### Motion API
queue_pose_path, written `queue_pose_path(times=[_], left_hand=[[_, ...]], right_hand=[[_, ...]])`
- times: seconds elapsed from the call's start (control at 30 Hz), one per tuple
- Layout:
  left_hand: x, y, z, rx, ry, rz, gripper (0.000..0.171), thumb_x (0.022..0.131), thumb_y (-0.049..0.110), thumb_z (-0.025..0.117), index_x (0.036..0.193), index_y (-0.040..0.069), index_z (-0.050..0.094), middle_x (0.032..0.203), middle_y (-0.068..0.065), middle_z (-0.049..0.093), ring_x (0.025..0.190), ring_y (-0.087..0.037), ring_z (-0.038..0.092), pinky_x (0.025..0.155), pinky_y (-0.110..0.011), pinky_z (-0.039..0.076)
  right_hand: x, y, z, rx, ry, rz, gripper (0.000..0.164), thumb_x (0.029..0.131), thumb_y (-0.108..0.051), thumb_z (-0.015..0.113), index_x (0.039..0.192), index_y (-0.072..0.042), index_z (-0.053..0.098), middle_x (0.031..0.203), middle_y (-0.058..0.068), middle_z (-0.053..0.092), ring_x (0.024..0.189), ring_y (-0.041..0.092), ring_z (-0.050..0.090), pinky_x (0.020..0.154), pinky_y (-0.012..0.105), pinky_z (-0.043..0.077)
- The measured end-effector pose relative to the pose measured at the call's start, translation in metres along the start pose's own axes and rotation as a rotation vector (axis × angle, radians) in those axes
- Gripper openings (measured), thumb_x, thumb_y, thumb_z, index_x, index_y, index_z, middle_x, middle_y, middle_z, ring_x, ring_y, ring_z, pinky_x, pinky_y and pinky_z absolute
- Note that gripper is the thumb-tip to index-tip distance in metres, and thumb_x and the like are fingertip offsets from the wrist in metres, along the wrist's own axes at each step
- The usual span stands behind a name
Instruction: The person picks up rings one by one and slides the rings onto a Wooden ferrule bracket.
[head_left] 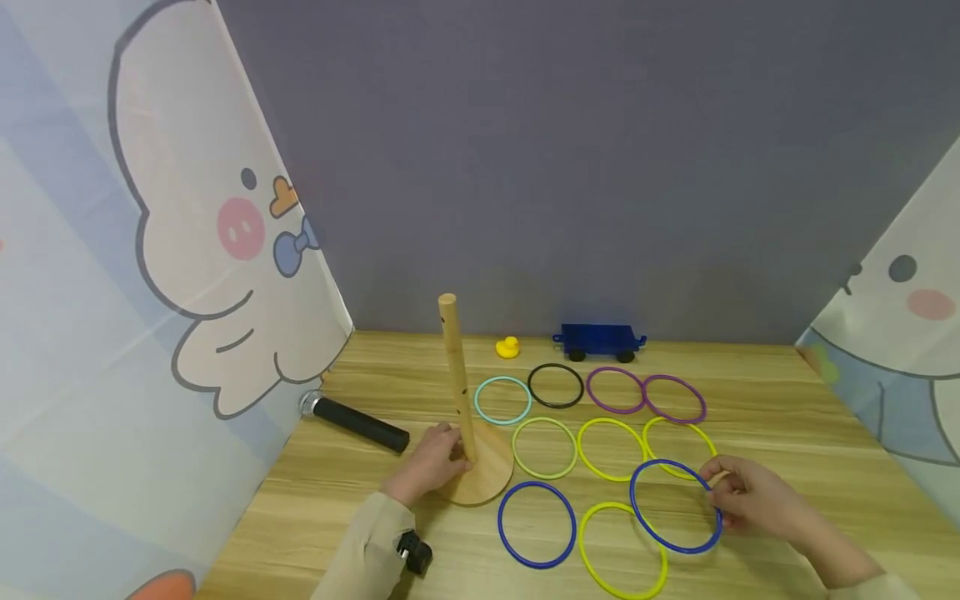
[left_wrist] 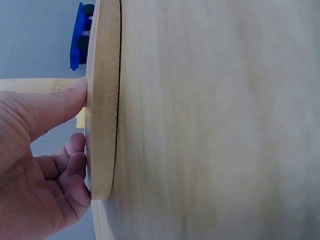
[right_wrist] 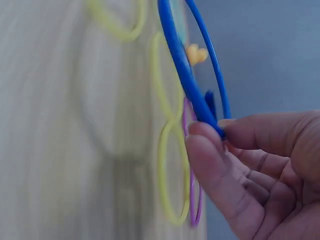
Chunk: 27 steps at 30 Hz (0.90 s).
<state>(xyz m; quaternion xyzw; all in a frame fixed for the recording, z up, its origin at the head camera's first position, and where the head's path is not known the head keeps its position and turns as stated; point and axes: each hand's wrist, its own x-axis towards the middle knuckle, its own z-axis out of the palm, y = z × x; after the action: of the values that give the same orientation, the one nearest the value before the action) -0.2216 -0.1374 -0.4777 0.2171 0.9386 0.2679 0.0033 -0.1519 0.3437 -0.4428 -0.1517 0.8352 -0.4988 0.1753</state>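
A wooden post (head_left: 458, 379) stands upright on a round wooden base (head_left: 491, 479). At the post's foot my left hand (head_left: 431, 462) rests on that base, its thumb and loosely bent fingertips touching the top face in the left wrist view. My right hand (head_left: 757, 496) pinches a blue ring (head_left: 678, 550) at its right side between thumb and fingers. The held ring is tilted and raised off the table, as the right wrist view shows. Another blue ring (head_left: 517, 557) lies flat just right of the base.
Yellow rings (head_left: 600, 583), a light green ring (head_left: 545, 477), a teal ring (head_left: 487, 417), a black ring (head_left: 556, 406) and purple rings (head_left: 615, 411) lie on the table. Behind them stand a yellow duck (head_left: 507, 347) and a blue wagon (head_left: 600, 339). A black-handled object (head_left: 360, 422) lies left.
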Motion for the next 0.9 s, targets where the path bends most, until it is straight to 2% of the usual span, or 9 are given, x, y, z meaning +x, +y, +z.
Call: queue_pose_path(times=[0.13, 0.27, 0.53, 0.7, 0.9], left_hand=[[0.000, 0.000, -0.001, -0.002, -0.005, -0.008, 0.028, 0.083, 0.017, 0.078, 0.105, 0.007, 0.066, 0.093, -0.006, 0.054, 0.087, -0.023, 0.046, 0.073, -0.037, 0.041], [0.000, 0.000, -0.001, 0.000, -0.008, -0.012, 0.027, 0.083, 0.018, 0.078, 0.105, 0.007, 0.066, 0.091, -0.004, 0.052, 0.085, -0.021, 0.044, 0.072, -0.035, 0.040], [0.002, 0.002, -0.002, -0.012, -0.011, -0.021, 0.027, 0.084, 0.018, 0.077, 0.106, 0.007, 0.066, 0.089, -0.003, 0.050, 0.084, -0.020, 0.042, 0.072, -0.035, 0.039], [0.002, 0.003, -0.002, -0.011, 0.004, -0.016, 0.025, 0.082, 0.016, 0.078, 0.102, 0.007, 0.066, 0.086, -0.003, 0.049, 0.082, -0.019, 0.041, 0.071, -0.034, 0.037], [0.000, 0.004, -0.001, -0.011, 0.010, -0.012, 0.024, 0.082, 0.015, 0.079, 0.100, 0.006, 0.066, 0.086, -0.004, 0.048, 0.083, -0.021, 0.042, 0.071, -0.034, 0.036]], right_hand=[[0.014, -0.021, 0.003, 0.106, -0.027, 0.009, 0.037, 0.098, -0.005, 0.055, 0.121, 0.020, 0.042, 0.086, 0.015, 0.062, 0.066, 0.018, 0.063, 0.059, 0.037, 0.057], [0.029, -0.046, 0.008, 0.139, -0.011, 0.023, 0.044, 0.098, -0.012, 0.059, 0.126, 0.019, 0.044, 0.090, 0.012, 0.064, 0.070, 0.019, 0.063, 0.065, 0.040, 0.057], [0.058, -0.099, 0.028, 0.133, 0.036, -0.021, 0.047, 0.095, -0.018, 0.065, 0.127, 0.013, 0.053, 0.092, 0.013, 0.066, 0.072, 0.020, 0.063, 0.069, 0.039, 0.057], [0.076, -0.133, 0.042, 0.144, 0.044, -0.085, 0.047, 0.094, -0.015, 0.065, 0.129, 0.014, 0.053, 0.090, 0.013, 0.066, 0.069, 0.018, 0.063, 0.067, 0.038, 0.057], [0.088, -0.175, 0.051, 0.191, 0.033, -0.151, 0.040, 0.094, -0.011, 0.065, 0.126, 0.012, 0.057, 0.088, 0.011, 0.067, 0.068, 0.016, 0.064, 0.067, 0.035, 0.057]])
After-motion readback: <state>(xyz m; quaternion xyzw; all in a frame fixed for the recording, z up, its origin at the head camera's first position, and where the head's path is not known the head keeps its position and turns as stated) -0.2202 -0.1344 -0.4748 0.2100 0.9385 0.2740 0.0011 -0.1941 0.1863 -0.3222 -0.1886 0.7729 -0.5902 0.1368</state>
